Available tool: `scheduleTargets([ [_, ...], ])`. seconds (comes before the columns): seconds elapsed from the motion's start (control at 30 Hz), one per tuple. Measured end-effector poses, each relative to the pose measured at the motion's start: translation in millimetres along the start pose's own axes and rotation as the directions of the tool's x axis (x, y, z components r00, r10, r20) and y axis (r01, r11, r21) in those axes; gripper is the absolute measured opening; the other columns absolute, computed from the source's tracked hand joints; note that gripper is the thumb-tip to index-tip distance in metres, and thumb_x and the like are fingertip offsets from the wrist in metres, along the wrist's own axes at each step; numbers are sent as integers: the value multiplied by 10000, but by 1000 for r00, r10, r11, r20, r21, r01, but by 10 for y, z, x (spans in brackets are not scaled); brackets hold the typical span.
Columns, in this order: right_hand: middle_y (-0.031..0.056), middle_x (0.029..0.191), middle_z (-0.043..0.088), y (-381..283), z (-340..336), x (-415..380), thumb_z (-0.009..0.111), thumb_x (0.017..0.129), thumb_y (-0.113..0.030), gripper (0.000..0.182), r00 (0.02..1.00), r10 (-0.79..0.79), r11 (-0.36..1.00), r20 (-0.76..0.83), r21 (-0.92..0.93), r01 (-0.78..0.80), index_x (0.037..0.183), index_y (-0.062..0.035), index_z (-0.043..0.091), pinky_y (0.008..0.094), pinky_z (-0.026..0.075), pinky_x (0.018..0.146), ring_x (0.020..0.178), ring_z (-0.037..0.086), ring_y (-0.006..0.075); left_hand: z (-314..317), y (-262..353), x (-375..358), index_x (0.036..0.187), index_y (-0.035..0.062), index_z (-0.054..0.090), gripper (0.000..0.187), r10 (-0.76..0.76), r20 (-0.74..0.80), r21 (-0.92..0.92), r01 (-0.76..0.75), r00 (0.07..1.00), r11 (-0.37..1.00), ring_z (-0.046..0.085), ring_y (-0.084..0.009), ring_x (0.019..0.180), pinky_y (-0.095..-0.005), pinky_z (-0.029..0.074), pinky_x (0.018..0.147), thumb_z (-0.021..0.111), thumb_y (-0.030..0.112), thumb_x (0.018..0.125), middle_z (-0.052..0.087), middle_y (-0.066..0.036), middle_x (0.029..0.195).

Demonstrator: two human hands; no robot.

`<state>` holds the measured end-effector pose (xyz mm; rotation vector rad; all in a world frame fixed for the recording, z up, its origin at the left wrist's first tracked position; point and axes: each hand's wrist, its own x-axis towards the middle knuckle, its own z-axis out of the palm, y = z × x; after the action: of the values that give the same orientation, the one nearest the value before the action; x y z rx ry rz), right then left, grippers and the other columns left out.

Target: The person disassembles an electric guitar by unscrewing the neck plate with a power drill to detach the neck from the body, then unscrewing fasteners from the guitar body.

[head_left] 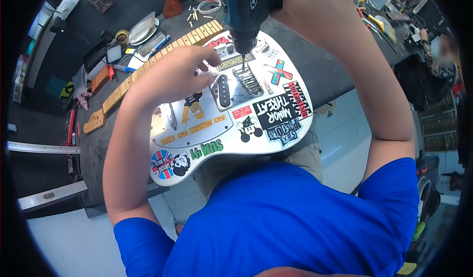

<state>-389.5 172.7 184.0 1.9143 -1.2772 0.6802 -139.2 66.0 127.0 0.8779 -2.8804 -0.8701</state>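
A cordless drill (pixel 245 11) points down over a white electric guitar body (pixel 295 146) covered in stickers, my right hand (pixel 308 11) wrapped round it at the top of the view. Its bit comes down at the metal bridge plate (pixel 249 92); whether it touches a screw I cannot make out. Beside the bridge sits a black pickup (pixel 223 91). My left hand (pixel 185 72) hovers over or rests on the pickguard (pixel 202 134), fingers curved and apart from the thumb, with no held thing visible. The body lies across the bench edge and my lap.
Behind the body, a separate guitar neck (pixel 120 94) lies on the dark bench (pixel 327 75). Tape (pixel 121 35), small brass-coloured pieces (pixel 192 17) and a white cable coil (pixel 210 6) lie farther back. Metal rulers (pixel 51 195) jut out at left. Another person (pixel 438 55) is at right.
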Motion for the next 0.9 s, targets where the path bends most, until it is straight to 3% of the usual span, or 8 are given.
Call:
scheduleTargets([
  [0.03,75,895,719,10,22,-13,870,800,-201,857,1000,6,1000,-9,-3,-6,1487,-57,378,414,405,821,876,721,294,-11,29,-71,1222,31,716,336,-22,19,43,21,1000,999,693,-261,1122,-390,556,962,744,86,892,738,-118,1171],
  [0.07,75,893,718,9,36,-11,871,798,-198,856,1000,11,1000,-18,-6,-11,1486,-59,381,416,405,821,875,720,293,73,-132,-90,1184,31,738,313,172,-27,161,-165,985,973,694,-289,1081,-395,550,957,763,96,879,736,-142,1136],
  [0.33,99,883,733,1,-118,187,891,786,-203,804,990,113,994,-89,9,-113,1427,-63,425,442,508,799,825,750,324,354,-278,-50,1267,61,729,393,347,-194,111,-331,918,937,662,-291,1116,-409,535,992,740,50,874,713,-134,1203],
  [0.43,106,880,735,10,-114,207,898,798,-215,787,982,83,996,-171,26,-80,1409,-58,427,427,553,764,811,759,313,395,-245,-46,1295,77,719,412,173,-208,-124,-201,963,972,663,-269,1107,-398,534,979,726,34,885,717,-128,1196],
  [0.47,107,889,737,16,-121,195,899,800,-218,788,989,29,998,-148,-45,-37,1409,-59,426,427,552,765,815,760,313,403,-286,-12,1288,80,722,399,245,-223,-120,-276,943,954,679,-245,1052,-374,538,942,707,12,895,730,-113,1145],
  [0.57,108,912,741,-108,-144,215,899,806,-234,800,997,30,996,-72,80,-24,1419,-64,414,439,536,778,826,759,323,357,-250,-5,1245,66,732,349,186,-164,-245,-223,969,944,691,-209,982,-357,544,897,687,-4,906,745,-90,1087],
  [0.73,96,914,736,-152,-1,133,877,838,-270,797,995,4,998,-102,59,2,1440,-74,392,445,487,789,838,755,321,379,-227,-17,1163,41,744,260,237,-199,-196,-275,951,941,701,-175,955,-343,553,863,653,-16,926,762,-78,1037],
  [0.9,88,881,731,-300,-138,168,834,881,-260,748,990,130,987,54,83,-134,1451,-75,386,442,454,783,820,749,302,433,-308,25,1135,29,748,237,243,-188,-252,-286,952,924,741,-212,988,-361,567,893,629,-23,937,770,-115,1007],
])
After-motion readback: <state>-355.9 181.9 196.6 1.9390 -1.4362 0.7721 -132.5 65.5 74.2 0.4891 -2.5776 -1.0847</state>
